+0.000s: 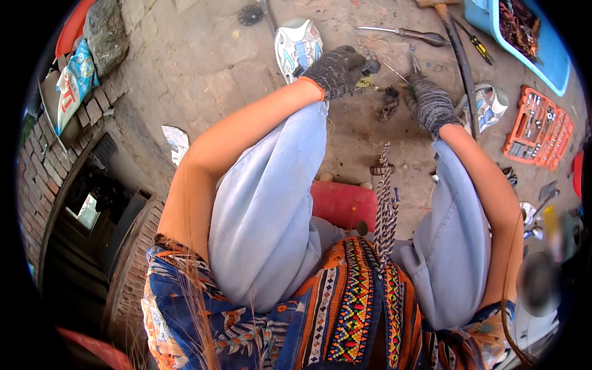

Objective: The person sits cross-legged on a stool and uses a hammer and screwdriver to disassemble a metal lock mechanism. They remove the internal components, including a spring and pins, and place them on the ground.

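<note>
Both my hands wear dark grey knitted gloves. My left hand (338, 72), with an orange cuff, is in front of the white and blue shoe on my left foot (298, 46). Its fingers are closed on a small dark rounded part (370, 67). A short distance to the right, my right hand (430, 103) is closed round a thin-shafted tool (395, 72), which looks like a slim screwdriver. Its shaft points up and left toward the dark part, and the glove hides most of its handle. A small dark mechanical piece (388, 105) lies on the ground between the hands.
A screwdriver (419, 36) lies ahead, with a long-handled hammer (457, 52) and yellow-black tool (481, 49) farther right. Beyond are a blue bin (550, 58) and an orange socket set (538, 128). A red seat (345, 205) is beneath me. Stone and bricks stand left.
</note>
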Available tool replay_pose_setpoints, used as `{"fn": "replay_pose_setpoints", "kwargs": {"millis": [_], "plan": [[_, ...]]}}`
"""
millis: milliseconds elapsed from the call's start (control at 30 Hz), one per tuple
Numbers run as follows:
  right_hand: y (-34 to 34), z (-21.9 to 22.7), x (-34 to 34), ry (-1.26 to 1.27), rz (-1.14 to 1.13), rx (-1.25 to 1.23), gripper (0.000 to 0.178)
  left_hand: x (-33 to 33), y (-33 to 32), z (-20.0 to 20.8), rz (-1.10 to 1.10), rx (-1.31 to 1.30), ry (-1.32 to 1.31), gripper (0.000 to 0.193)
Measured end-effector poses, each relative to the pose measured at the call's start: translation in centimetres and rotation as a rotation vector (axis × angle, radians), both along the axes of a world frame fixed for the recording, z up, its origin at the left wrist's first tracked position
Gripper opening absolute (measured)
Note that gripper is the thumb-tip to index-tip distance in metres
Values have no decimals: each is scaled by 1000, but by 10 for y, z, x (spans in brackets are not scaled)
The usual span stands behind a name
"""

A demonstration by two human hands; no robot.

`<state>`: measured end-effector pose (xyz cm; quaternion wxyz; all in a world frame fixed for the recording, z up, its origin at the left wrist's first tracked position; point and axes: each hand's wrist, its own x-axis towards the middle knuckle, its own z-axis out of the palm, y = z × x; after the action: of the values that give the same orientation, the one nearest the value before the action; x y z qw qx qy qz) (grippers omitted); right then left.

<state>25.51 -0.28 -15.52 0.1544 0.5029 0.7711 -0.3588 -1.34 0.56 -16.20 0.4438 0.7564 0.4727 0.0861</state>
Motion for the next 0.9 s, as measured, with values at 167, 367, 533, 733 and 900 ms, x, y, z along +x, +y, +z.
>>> {"fn": "replay_pose_setpoints", "kwargs": {"millis": [167,367,533,733,900], "plan": [[7,14,-9,-67,158,-56,29,-14,21,-16,116,-340,131,39],[6,15,-13,-98,456,-7,21,2,22,-32,51,-94,380,52],[6,14,-14,-17,567,84,19,8,20,-45,42,-28,442,48],[15,20,-15,56,402,115,17,-9,20,-33,49,60,318,38],[23,27,-19,296,-78,68,25,-19,42,6,306,-405,-122,29]]}}
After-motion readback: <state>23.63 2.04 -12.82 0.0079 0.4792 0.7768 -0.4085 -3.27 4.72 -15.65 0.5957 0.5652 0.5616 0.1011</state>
